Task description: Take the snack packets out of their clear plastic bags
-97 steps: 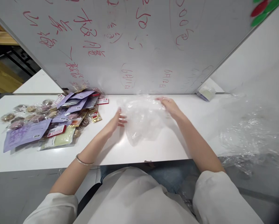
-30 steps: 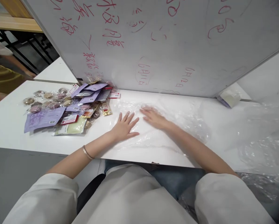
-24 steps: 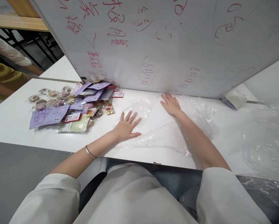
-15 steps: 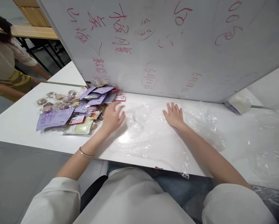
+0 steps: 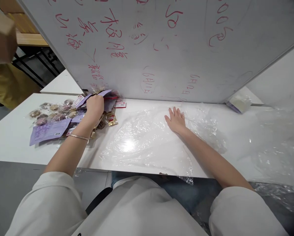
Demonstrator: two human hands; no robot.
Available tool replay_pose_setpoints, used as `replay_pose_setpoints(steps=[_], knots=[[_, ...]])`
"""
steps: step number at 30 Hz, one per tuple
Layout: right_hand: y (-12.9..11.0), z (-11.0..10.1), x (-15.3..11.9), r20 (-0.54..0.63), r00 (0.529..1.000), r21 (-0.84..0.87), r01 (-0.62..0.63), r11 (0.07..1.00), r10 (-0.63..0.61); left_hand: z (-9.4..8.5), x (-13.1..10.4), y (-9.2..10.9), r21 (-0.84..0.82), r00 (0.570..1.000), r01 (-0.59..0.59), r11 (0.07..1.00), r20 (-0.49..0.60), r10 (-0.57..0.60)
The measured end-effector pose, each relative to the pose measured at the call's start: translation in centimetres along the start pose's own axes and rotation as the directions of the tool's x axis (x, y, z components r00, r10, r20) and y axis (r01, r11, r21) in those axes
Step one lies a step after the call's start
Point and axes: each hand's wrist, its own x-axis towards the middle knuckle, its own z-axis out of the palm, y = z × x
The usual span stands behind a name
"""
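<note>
My left hand (image 5: 95, 106) is curled over the pile of packaged goods on the left, against a purple pouch (image 5: 105, 93). Its fingertips are hidden, so what they grip cannot be made out. Under and beside the wrist lie another purple pouch (image 5: 50, 130) and a small gold packet (image 5: 111, 119). Lying flat with fingers spread, my right hand (image 5: 176, 120) presses on a clear plastic sheet (image 5: 142, 141) spread over the white table (image 5: 11, 137).
Several clear-wrapped round pieces (image 5: 54, 107) lie at the pile's left. A whiteboard (image 5: 147, 59) with red writing stands along the table's back. More clear plastic (image 5: 279, 147) covers the right side. Another person (image 5: 11, 83) is at the far left, beyond the table, beside a brown box (image 5: 1, 39).
My left hand has moved left from above the plastic onto the pile and curled its fingers. The gold packet now shows. My right hand stays flat. A brown box has come into view at left.
</note>
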Motion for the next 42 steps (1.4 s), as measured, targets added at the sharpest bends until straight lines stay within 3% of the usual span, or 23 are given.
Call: replay_pose_setpoints(steps=[4, 6, 7, 8, 9, 11, 12, 14, 15, 17, 19, 20, 22, 24, 25, 26, 29, 32, 34, 35, 39, 41, 42], knots=[[0.0, 0.0, 0.0, -0.008, 1.000, 0.032, 0.003, 0.999, -0.003, -3.9, -2.7, 2.4, 0.094, 0.988, -0.038, 0.995, -0.144, 0.051], [-0.2, -0.1, -0.1, -0.002, 1.000, 0.053, 0.002, 0.999, -0.002, -4.8, -5.3, 4.6, 0.015, 0.951, -0.186, 0.982, -0.247, 0.184], [-0.2, -0.2, 0.0, 0.000, 1.000, 0.069, 0.000, 0.998, 0.000, -4.6, -6.8, 5.8, -0.014, 0.913, -0.292, 0.956, -0.300, 0.275], [-0.2, -0.3, 0.0, 0.002, 1.000, 0.101, -0.001, 0.995, 0.001, -4.0, -8.3, 7.1, -0.025, 0.853, -0.434, 0.901, -0.334, 0.402], [-0.1, -0.5, 0.1, 0.003, 1.000, 0.143, -0.001, 0.990, 0.000, -2.8, -9.9, 8.4, -0.027, 0.766, -0.588, 0.808, -0.340, 0.546], [0.6, -1.3, 0.3, -0.001, 1.000, 0.236, -0.009, 0.972, 0.009, 0.5, -12.7, 10.6, -0.022, 0.545, -0.828, 0.560, -0.267, 0.795], [1.1, -1.9, 0.3, -0.006, 1.000, 0.275, -0.019, 0.961, 0.022, 2.3, -13.8, 11.4, -0.030, 0.461, -0.884, 0.466, -0.214, 0.861], [2.2, -3.5, -0.4, -0.047, 0.997, 0.332, -0.039, 0.943, 0.058, 5.6, -15.3, 12.3, -0.086, 0.359, -0.932, 0.352, -0.076, 0.930], [2.6, -4.5, -1.2, -0.089, 0.994, 0.354, -0.034, 0.935, 0.070, 6.7, -15.7, 12.4, -0.131, 0.343, -0.933, 0.336, -0.029, 0.939], [3.0, -6.2, -3.6, -0.182, 0.983, 0.383, 0.064, 0.921, 0.007, 7.7, -15.7, 12.0, -0.237, 0.334, -0.913, 0.331, 0.029, 0.942], [2.3, -7.1, -6.7, -0.216, 0.955, 0.351, 0.268, 0.897, -0.201, 7.2, -15.1, 11.2, -0.334, 0.342, -0.880, 0.337, 0.046, 0.938], [1.6, -7.1, -8.4, -0.187, 0.924, 0.316, 0.379, 0.870, -0.335, 6.7, -14.5, 10.6, -0.356, 0.369, -0.862, 0.360, 0.045, 0.928], [0.0, -6.2, -11.2, -0.086, 0.840, 0.245, 0.539, 0.806, -0.536, 5.6, -13.0, 9.5, -0.319, 0.496, -0.815, 0.484, 0.046, 0.867], [-1.4, -4.5, -13.0, 0.015, 0.785, 0.176, 0.608, 0.774, -0.620, 5.0, -11.2, 8.0, -0.205, 0.648, -0.737, 0.644, 0.055, 0.759], [-1.9, -3.5, -13.3, 0.046, 0.774, 0.144, 0.621, 0.771, -0.632, 4.9, -10.1, 7.1, -0.147, 0.692, -0.705, 0.694, 0.075, 0.718], [-2.1, -2.6, -13.5, 0.064, 0.768, 0.117, 0.629, 0.769, -0.638, 5.0, -9.1, 6.1, -0.103, 0.711, -0.688, 0.718, 0.104, 0.696], [-1.8, -1.1, -12.8, 0.061, 0.756, 0.085, 0.647, 0.758, -0.652, 5.1, -6.5, 2.7, -0.052, 0.712, -0.682, 0.730, 0.181, 0.679], [-1.0, -1.9, -12.2, 0.055, 0.724, 0.090, 0.682, 0.726, -0.687, 4.3, -5.7, 0.0, -0.034, 0.745, -0.649, 0.760, 0.172, 0.644], [-0.8, -3.3, -12.8, 0.041, 0.691, 0.100, 0.716, 0.691, -0.722, 3.1, -6.7, -0.7, -0.059, 0.733, -0.663, 0.746, 0.152, 0.663], [-0.9, -3.9, -13.4, 0.028, 0.673, 0.110, 0.733, 0.671, -0.739, 2.4, -7.7, -0.7, -0.100, 0.701, -0.688, 0.718, 0.161, 0.694], [-2.2, -4.7, -16.9, -0.010, 0.622, 0.112, 0.778, 0.618, -0.783, 0.4, -13.1, 0.5, -0.348, 0.486, -0.745, 0.570, 0.303, 0.820], [-2.7, -4.1, -18.3, -0.002, 0.610, 0.025, 0.792, 0.610, -0.793, 0.5, -15.5, 1.1, -0.369, 0.441, -0.756, 0.541, 0.324, 0.837], [-2.8, -3.7, -18.7, 0.001, 0.620, -0.034, 0.784, 0.620, -0.784, 0.8, -16.3, 1.2, -0.355, 0.444, -0.764, 0.539, 0.318, 0.838]])
